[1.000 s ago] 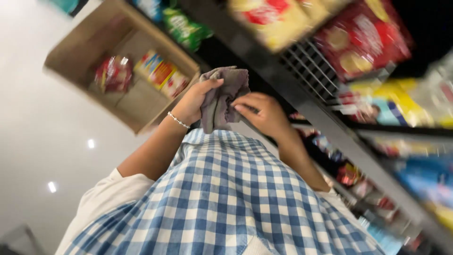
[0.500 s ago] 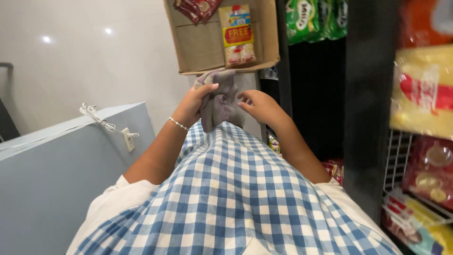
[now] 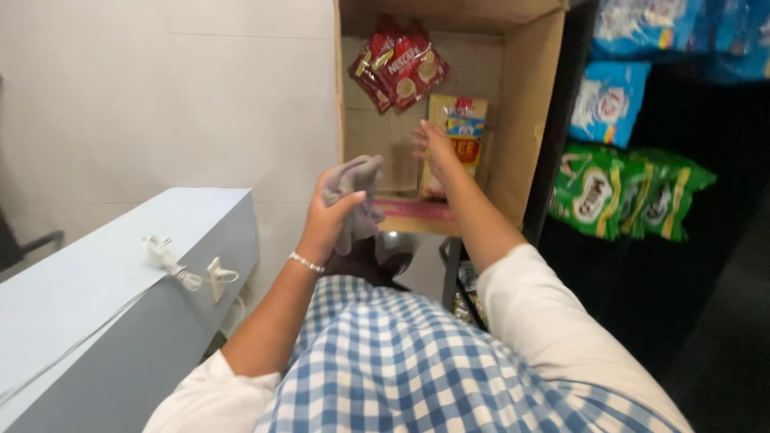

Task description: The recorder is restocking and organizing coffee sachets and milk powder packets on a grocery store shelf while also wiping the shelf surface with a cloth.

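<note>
My left hand (image 3: 330, 210) grips a crumpled grey cloth (image 3: 357, 192) in front of an open cardboard box (image 3: 521, 120) on the floor. Reaching into the box, my right hand (image 3: 433, 148) lies with its fingers on a yellow packet (image 3: 465, 132) that leans against the box's inside. Whether it grips the packet I cannot tell. Two red sachet packs (image 3: 401, 68) lie deeper in the box, beyond the yellow packet. My blue-and-white checked apron (image 3: 401, 369) fills the bottom of the view.
A dark shelf unit (image 3: 561, 160) stands right of the box with green pouches (image 3: 622, 192) and blue packets (image 3: 609, 100) on it. A pale blue counter (image 3: 120, 265) with a white plug and cable (image 3: 188, 273) is at the left. White tiled floor lies beyond.
The view has swung so the box is now straight ahead. My right hand has let go of the cloth and reached into the box to the yellow packet. The left hand alone keeps the cloth.
</note>
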